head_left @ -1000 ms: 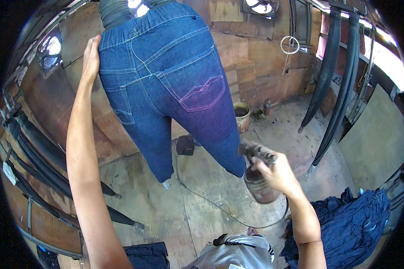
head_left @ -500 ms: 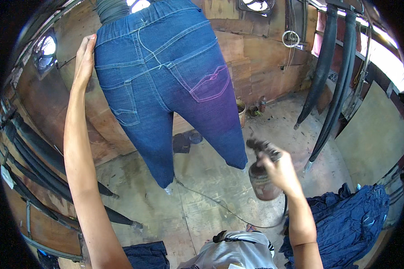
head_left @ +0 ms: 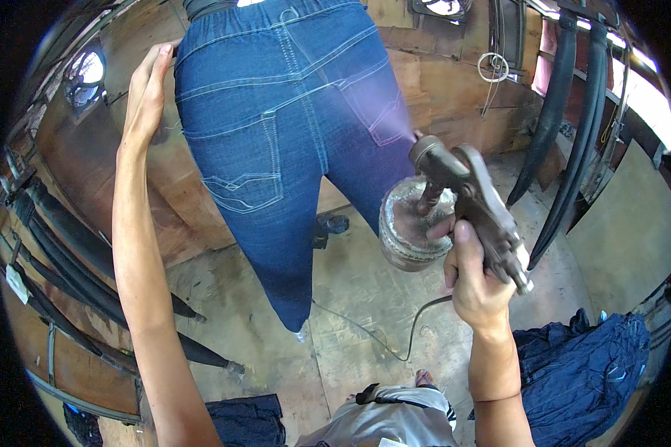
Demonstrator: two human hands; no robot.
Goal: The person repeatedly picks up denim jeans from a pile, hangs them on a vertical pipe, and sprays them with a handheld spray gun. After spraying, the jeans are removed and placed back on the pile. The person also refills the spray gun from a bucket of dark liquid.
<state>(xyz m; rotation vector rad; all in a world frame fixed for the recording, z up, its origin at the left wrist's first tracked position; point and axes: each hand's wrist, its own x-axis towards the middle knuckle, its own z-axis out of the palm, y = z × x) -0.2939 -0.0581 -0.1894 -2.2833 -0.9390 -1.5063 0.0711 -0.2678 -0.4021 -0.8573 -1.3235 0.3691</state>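
Note:
Blue jeans (head_left: pixel 253 164) hang upright before me, filled out on a form with a dark top (head_left: pixel 205 6). Their back pockets face me, and the right-hand pocket has a purple tint. My left hand (head_left: pixel 147 93) rests along the left edge of the waistband, its fingers stretched out. In my right hand (head_left: pixel 481 287) is a spray gun (head_left: pixel 473 197) with a round, stained cup (head_left: pixel 414 227) beneath it. From its nozzle a purple mist fans onto the right-hand pocket. The gun and cup cover part of the right leg.
Dark tubular forms (head_left: pixel 555 127) hang at the right, with more (head_left: pixel 89 268) along the left. A crumpled heap of dark blue garments (head_left: pixel 593 372) lies at lower right; another dark garment (head_left: pixel 246 421) is at lower left. A hose (head_left: pixel 421 316) crosses the floor.
The spray gun has risen and come closer to the jeans, and purple mist now leaves its nozzle. In view, the jeans and my left hand have shifted slightly right.

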